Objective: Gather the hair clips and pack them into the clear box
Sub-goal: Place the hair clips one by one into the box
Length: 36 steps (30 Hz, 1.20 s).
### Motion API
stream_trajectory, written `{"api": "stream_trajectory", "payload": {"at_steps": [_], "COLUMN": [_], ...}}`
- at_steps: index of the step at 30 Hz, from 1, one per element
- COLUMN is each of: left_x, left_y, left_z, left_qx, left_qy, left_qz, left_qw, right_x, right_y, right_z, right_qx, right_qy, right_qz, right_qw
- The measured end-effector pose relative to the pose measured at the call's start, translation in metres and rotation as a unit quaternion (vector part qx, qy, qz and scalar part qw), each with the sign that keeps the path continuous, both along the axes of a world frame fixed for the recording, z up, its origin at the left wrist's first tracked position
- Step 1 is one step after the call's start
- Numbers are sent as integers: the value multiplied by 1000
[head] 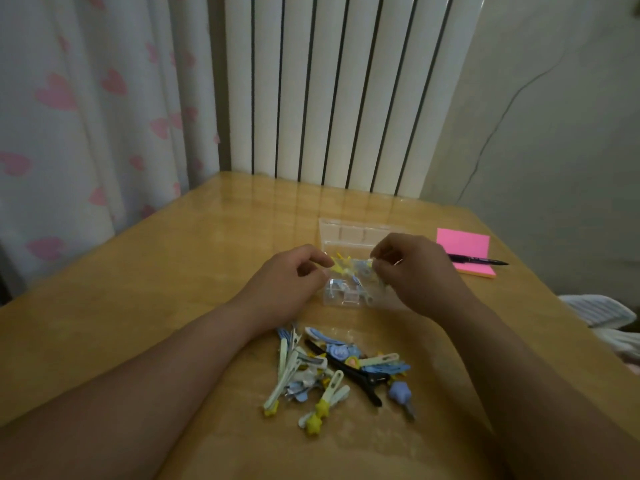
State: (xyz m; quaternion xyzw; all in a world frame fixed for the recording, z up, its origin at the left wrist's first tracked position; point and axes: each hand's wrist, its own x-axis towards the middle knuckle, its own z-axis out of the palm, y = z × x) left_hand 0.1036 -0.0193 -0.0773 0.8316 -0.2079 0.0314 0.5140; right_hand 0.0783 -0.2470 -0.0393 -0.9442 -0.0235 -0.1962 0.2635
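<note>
Between your left grip (pixel 294 271) and right grip (pixel 408 268), the clear box (pixel 346 296) holds only a few clips; most wait in the pile of hair clips (pixel 332 368) nearer you. The right grip pinches a pale clip (pixel 367 263) over the box; the left is curled, but I cannot tell whether it holds anything.

Setting was a home room, shown by: pink-heart curtain (pixel 86 116), white column radiator (pixel 339 91), varnished wooden table (pixel 166 271), pink sticky notes (pixel 464 245) with pen (pixel 479 260), striped bedding (pixel 599 311) at right edge.
</note>
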Motion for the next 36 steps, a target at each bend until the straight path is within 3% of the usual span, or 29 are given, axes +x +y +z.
{"api": "stream_trajectory", "payload": {"at_steps": [3,8,18,30,36], "left_x": [1,2,0,-4,-1], "left_y": [0,0,2,2,1], "left_z": [0,-2,0,2,-1], "left_qx": [-2,0,4,-12,-23], "left_qy": [-5,-8,1,9,13], "left_qz": [-4,-4,-5,7,5], "left_qw": [1000,1000,1000,1000,1000], "right_x": [5,6,-20,-65,-81], "right_y": [8,9,10,53,79], "right_z": [-4,-5,-6,15,16], "right_qx": [-48,-38,5,-29,-166], "right_qy": [50,70,-57,123,163], "right_qz": [-2,-13,38,287,356], "right_qw": [998,997,998,950,905]}}
